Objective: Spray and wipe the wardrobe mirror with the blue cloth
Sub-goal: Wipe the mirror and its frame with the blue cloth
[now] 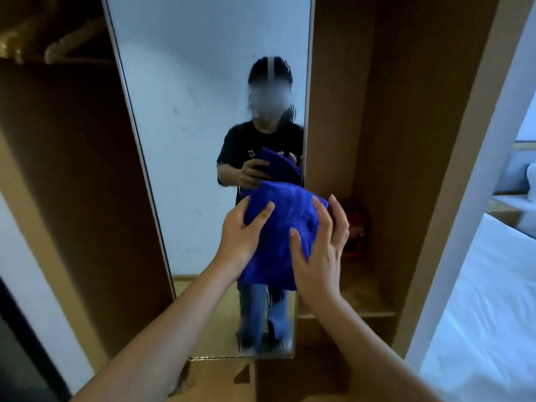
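Note:
The tall wardrobe mirror stands straight ahead in a pale frame, with faint smears on its glass. A folded blue cloth is held up in front of its lower half, and I cannot tell whether it touches the glass. My left hand grips the cloth's left edge, thumb on top. My right hand lies over its right side with fingers spread on the fabric. The mirror reflects a person in a black shirt and jeans holding the same cloth. No spray bottle is visible.
Brown wardrobe panels flank the mirror. A dim open compartment on the right holds a reddish object on a shelf. A hanger hangs at the upper left. A white bed lies at the far right.

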Motion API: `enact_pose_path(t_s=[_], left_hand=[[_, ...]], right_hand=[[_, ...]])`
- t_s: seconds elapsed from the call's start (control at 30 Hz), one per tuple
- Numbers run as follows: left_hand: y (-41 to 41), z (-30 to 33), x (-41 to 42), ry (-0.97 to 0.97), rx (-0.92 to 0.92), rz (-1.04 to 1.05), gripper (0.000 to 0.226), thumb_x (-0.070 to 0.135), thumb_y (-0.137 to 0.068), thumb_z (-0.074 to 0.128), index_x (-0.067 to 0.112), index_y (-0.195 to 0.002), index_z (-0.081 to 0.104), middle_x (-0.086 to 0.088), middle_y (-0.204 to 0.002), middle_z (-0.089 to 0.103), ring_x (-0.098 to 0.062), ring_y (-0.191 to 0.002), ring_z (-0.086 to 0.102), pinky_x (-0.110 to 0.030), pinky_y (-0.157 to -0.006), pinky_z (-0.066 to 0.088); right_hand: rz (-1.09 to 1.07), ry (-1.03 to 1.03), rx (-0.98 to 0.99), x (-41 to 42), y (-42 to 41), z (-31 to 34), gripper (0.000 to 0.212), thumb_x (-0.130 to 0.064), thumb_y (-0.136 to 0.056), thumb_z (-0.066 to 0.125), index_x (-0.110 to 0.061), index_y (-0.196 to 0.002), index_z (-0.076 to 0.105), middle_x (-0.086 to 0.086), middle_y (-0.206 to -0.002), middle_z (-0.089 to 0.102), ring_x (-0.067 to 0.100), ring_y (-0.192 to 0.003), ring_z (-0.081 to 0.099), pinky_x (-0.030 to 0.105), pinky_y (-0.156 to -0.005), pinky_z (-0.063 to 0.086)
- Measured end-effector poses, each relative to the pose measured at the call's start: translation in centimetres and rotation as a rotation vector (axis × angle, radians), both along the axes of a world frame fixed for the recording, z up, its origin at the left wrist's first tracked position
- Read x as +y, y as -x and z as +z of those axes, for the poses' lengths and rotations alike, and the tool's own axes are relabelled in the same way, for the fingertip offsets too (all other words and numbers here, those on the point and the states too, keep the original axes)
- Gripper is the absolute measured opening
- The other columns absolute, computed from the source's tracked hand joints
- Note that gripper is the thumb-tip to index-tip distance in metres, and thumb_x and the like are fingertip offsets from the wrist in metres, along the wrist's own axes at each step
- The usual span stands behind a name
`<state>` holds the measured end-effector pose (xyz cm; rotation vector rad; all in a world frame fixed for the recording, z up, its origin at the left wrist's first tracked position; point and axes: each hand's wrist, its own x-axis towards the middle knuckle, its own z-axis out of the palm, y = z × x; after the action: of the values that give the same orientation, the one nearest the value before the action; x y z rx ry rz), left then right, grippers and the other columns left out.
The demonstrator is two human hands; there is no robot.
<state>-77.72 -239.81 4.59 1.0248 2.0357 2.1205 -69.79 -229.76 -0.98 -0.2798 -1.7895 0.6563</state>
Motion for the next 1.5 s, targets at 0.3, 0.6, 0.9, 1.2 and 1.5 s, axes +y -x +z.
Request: enact_pose_path(t_s=[0.3, 0.6, 0.9, 1.2, 1.5], left_hand=[[3.2, 7.2, -1.6, -0.071, 0.200, -0.262, 0.020, 0.023, -0.094, 0.061, 0.015, -0.112, 0.066, 0.009, -0.105, 0.072, -0.001, -0.103, 0.064, -0.013, -0.087, 0.047], [6.9, 15.6, -2.7, 0.115, 0.485, -0.456, 0.016, 0.010, -0.091, 0.064, 0.001, -0.104, 0.063, -0.003, -0.092, 0.070, -0.012, -0.088, 0.065, -0.023, -0.084, 0.050], [8.9, 20.8, -1.6, 0.152, 0.312, -0.706, 0.018, 0.013, -0.092, 0.061, 0.004, -0.108, 0.060, -0.007, -0.098, 0.066, -0.019, -0.092, 0.062, -0.034, -0.089, 0.047], [10.8, 21.9, 0.5, 0.199, 0.122, -0.805, 0.056, 0.070, -0.072, 0.053, 0.017, -0.082, 0.066, -0.002, -0.086, 0.070, -0.014, -0.081, 0.067, -0.034, -0.085, 0.048], [10.0, 24.1, 2.0, 0.417, 0.558, -0.637, 0.021, 0.032, -0.094, 0.058, 0.024, -0.112, 0.062, 0.000, -0.111, 0.071, -0.018, -0.103, 0.067, -0.033, -0.093, 0.052]], right_hand=[[-0.173, -0.100, -0.021, -3.7, 7.7, 3.6, 0.060, -0.045, -0.101, 0.027, -0.036, -0.154, 0.000, -0.003, -0.163, 0.003, 0.014, -0.150, -0.003, 0.046, -0.120, 0.003], [-0.319, -0.048, 0.226, -5.0, 13.8, 8.8, 0.061, -0.052, -0.101, 0.019, -0.035, -0.153, -0.009, -0.009, -0.161, -0.012, 0.018, -0.150, -0.006, 0.041, -0.121, -0.006], [-0.393, -0.132, 0.330, -2.6, 15.5, 13.9, 0.060, -0.051, -0.101, 0.017, -0.037, -0.152, -0.011, -0.007, -0.162, -0.009, 0.015, -0.150, -0.006, 0.043, -0.121, -0.007], [-0.433, -0.317, 0.317, -0.3, 16.0, 13.3, 0.060, -0.048, -0.103, 0.022, -0.034, -0.153, -0.006, -0.007, -0.162, -0.011, 0.020, -0.150, -0.003, 0.045, -0.120, -0.007], [-0.480, -0.426, 0.175, 2.2, 16.9, 13.8, 0.053, -0.052, -0.102, 0.020, -0.029, -0.149, 0.011, 0.008, -0.156, 0.014, 0.021, -0.146, 0.006, 0.034, -0.119, -0.008]])
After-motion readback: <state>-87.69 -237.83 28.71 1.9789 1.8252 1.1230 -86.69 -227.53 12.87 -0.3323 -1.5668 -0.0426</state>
